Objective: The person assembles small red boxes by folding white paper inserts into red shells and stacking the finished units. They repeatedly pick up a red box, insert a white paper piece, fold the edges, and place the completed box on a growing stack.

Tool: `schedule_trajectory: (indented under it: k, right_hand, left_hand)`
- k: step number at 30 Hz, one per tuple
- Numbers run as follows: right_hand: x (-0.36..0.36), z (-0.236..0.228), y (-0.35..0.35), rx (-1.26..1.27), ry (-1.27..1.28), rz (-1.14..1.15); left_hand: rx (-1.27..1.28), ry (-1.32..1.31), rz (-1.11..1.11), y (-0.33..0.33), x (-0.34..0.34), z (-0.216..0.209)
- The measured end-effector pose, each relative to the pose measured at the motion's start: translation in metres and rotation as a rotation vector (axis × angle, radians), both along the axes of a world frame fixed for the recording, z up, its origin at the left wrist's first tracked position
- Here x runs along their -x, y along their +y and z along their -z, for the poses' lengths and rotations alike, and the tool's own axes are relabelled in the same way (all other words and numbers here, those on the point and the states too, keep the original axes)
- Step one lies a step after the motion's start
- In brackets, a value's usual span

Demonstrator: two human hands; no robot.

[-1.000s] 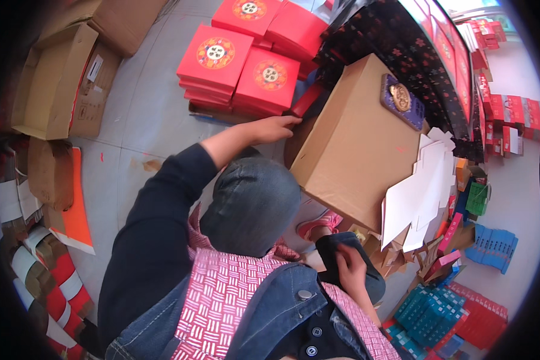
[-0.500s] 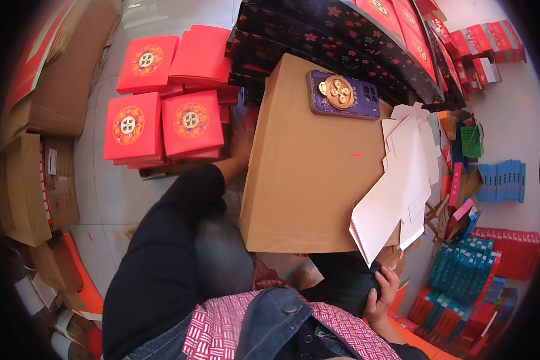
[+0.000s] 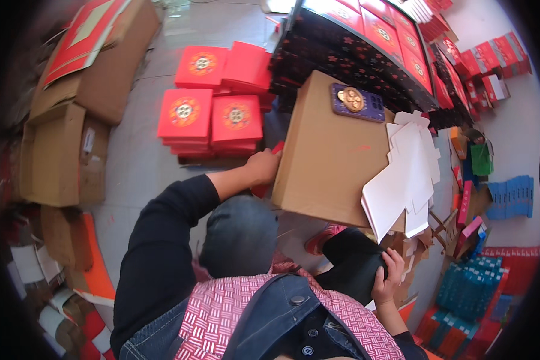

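Beside the left wall of a brown carton, my left hand [image 3: 264, 167] is closed around a red piece of card [image 3: 278, 147], whose shape is mostly hidden by the hand and the carton. Just beyond that hand stand stacks of square red gift boxes [image 3: 237, 118], with round patterned emblems on several lids. My right hand [image 3: 390, 277] rests on my dark-trousered knee, fingers apart and holding nothing. On top of the carton [image 3: 330, 162] in front of me lie a purple phone [image 3: 358, 103] with a gold round grip and a fanned pile of white die-cut card blanks [image 3: 402, 180].
Black floral trays [image 3: 354, 66] filled with red boxes stand at the back right. Brown cartons [image 3: 57, 156] line the left side. Along the right are blue boxes [image 3: 510, 197], teal packs [image 3: 471, 285] and a green basket [image 3: 481, 159].
My left hand has come back from the gap between the red stacks and the carton, now with a red piece in it. My right hand stays on the knee. The view has shifted left.
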State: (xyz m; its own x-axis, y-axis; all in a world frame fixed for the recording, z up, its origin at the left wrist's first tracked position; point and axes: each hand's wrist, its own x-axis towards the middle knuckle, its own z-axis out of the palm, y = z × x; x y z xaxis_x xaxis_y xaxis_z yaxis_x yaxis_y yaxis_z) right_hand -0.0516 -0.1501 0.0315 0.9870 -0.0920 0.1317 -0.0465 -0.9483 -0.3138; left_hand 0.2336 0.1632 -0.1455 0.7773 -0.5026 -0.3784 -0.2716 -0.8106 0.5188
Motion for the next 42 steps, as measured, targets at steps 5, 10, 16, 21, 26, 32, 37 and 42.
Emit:
schedule_trajectory:
  k: [5,10,16,21,26,32,37,42]
  right_hand:
    - [0.005,0.003,0.007,-0.015,-0.066,0.007]
    - [0.001,0.004,0.011,-0.018,-0.123,-0.009]
    - [0.003,0.009,0.012,-0.006,-0.15,-0.022]
    - [0.011,0.011,0.011,-0.008,-0.185,-0.009]
    - [0.015,0.011,0.004,0.009,-0.228,0.008]
    - [0.009,0.009,0.004,-0.001,-0.219,0.116]
    - [-0.025,0.005,0.003,-0.163,-0.457,0.085]
    - [-0.06,0.006,0.0,-0.124,-0.46,0.022]
  left_hand:
    - [0.315,0.194,-0.213,0.082,0.006,-0.079]
    - [0.988,0.344,-0.707,0.137,0.007,-0.061]
    - [1.037,0.093,-1.257,0.11,0.005,-0.033]
    - [0.843,0.015,-1.195,0.105,0.022,-0.029]
    - [0.847,-0.11,-0.638,0.098,0.051,-0.046]
    - [0.708,-0.415,-0.229,0.034,0.095,-0.14]
    - [0.689,-0.499,0.045,-0.04,0.093,-0.16]
    - [0.646,-0.33,0.002,-0.099,0.087,-0.15]
